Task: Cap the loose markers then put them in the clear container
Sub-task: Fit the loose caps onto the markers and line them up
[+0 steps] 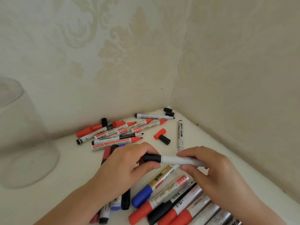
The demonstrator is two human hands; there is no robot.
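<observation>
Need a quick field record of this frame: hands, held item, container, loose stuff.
left hand: grips black cap
right hand: pinches white marker barrel
cap state: on marker tip; whether fully seated, cannot tell
clear container: far left, upright, no markers visible inside
loose caps: red and black, touching, beyond the hands
surface: white tabletop, wall corner

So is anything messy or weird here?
Yes: several markers by the wall lie uncapped, tips bare, while loose caps sit apart from them. The clear container on the left holds none that I can see.
</observation>
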